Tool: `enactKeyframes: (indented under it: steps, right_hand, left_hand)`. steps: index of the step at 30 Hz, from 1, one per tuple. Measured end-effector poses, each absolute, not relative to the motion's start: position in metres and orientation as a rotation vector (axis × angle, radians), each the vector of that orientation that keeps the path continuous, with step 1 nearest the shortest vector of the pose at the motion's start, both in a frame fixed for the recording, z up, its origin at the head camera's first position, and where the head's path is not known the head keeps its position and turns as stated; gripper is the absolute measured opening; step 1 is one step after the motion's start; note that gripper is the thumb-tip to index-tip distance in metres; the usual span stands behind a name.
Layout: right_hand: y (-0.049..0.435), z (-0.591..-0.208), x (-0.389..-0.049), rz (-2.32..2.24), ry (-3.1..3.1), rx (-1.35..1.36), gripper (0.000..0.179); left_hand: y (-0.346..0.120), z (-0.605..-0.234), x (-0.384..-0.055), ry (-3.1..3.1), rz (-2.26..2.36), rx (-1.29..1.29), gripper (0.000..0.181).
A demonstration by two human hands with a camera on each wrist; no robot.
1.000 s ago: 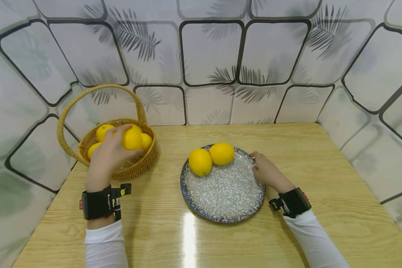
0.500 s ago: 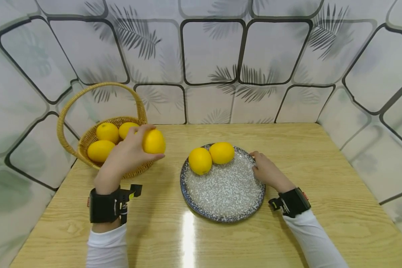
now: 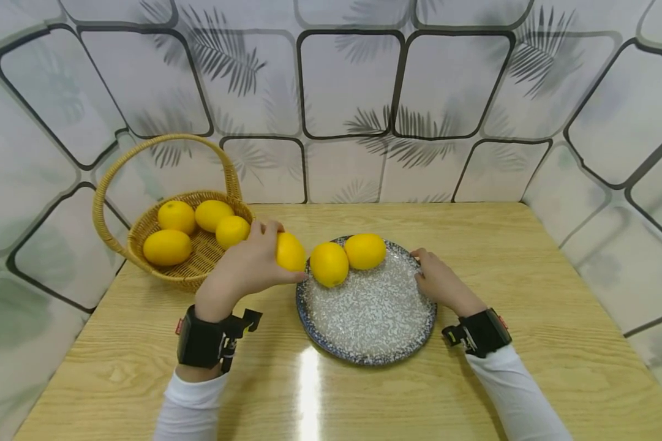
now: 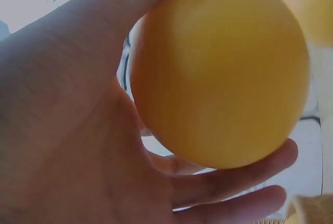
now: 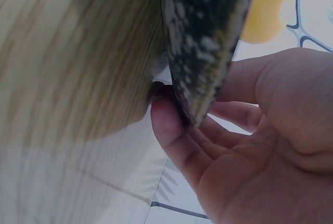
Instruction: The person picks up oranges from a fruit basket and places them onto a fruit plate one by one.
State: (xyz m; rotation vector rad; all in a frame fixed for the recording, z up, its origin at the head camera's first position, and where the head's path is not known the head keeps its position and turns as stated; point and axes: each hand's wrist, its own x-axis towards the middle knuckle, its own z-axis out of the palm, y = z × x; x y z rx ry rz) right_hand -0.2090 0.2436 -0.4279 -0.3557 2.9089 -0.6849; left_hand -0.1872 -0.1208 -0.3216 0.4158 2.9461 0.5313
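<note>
My left hand [image 3: 250, 260] holds a yellow lemon [image 3: 290, 252] in the air at the plate's left edge. In the left wrist view this lemon [image 4: 221, 73] fills the grasp, with fingers curved around its far side. On the right, my right hand [image 3: 443, 283] grips the rim of a speckled grey round plate [image 3: 372, 318] with a dark blue edge. Its fingers lie around the plate's rim [image 5: 200, 47] in the right wrist view. Two lemons, a left one [image 3: 329, 264] and a right one [image 3: 365, 251], sit side by side on the plate's back left.
A wicker basket [image 3: 195, 283] with a tall arched handle [image 3: 165, 139] stands at the back left. Several lemons lie in it, one of them [image 3: 167, 247] at the front left. Patterned walls [image 3: 347, 86] enclose the wooden table [image 3: 397, 404] at the back and sides.
My left hand has carried the lemon out of the basket and rightward to the plate's edge, uncovering the fruit left in the basket. The right hand and the plate have stayed in place.
</note>
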Motion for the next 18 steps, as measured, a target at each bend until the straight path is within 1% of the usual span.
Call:
enactKeyframes:
  steps: [4, 14, 18]
  right_hand:
    - [0.244, -0.428, -0.209, -0.682, 2.904, -0.358, 0.045]
    - [0.246, -0.428, -0.211, -0.688, 2.908, -0.365, 0.045]
    - [0.246, -0.429, -0.211, -0.685, 2.896, -0.342, 0.045]
  left_hand:
    - [-0.109, -0.326, -0.185, 2.945, 0.433, 0.486, 0.099]
    - [-0.081, -0.335, -0.178, 2.860, 0.384, 0.735, 0.088]
    - [-0.073, -0.337, -0.177, 2.781, 0.376, 0.785, 0.084]
